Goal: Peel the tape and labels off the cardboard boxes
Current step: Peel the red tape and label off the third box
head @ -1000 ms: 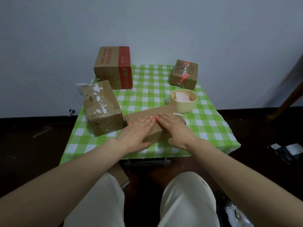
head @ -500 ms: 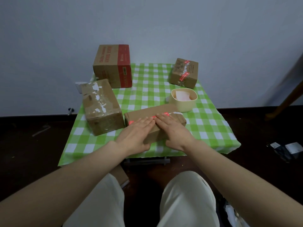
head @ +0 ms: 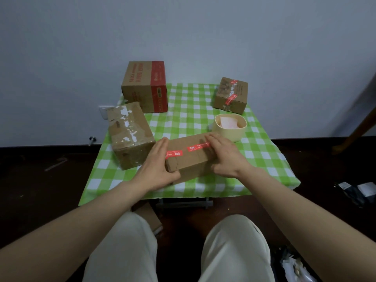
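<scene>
Both hands (head: 156,169) grip the taped box (head: 191,159)

Four cardboard boxes sit on the green-checked counter (head: 193,110). The long flat box (head: 191,159) lies nearest the front edge, slightly askew, with a strip of red printed tape (head: 188,150) running along its top; the scuffed box (head: 130,135) just left of it carries clear tape and torn white label scraps. At the back left stands the tall box with a red band (head: 145,86), upright near the wall, and at the back right the small box (head: 231,95) is crossed by red tape.
</scene>
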